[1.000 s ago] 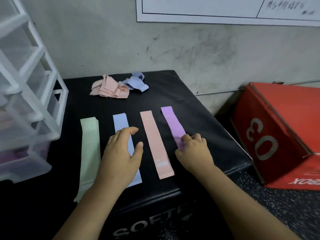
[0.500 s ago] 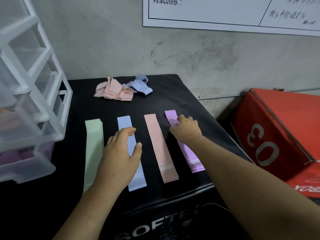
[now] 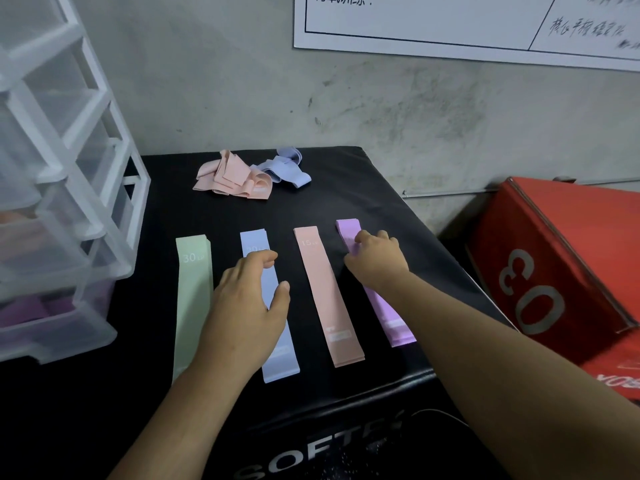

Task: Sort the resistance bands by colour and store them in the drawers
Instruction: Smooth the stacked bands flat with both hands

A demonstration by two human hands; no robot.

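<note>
Four flat resistance bands lie side by side on the black soft box: green, blue, pink and purple. My left hand rests on the middle of the blue band, fingers relaxed and thumb spread. My right hand has its bent fingertips on the far end of the purple band and covers that part. At the back of the box lie a loose heap of pink bands and crumpled blue bands. The white drawer unit stands at the left.
The lowest drawer shows something purple through its clear front. A red box marked 03 sits on the floor to the right. A grey wall with a white sheet is behind.
My right hand slid from the near end of the purple band up to its far end. My left hand stayed on the blue band.
</note>
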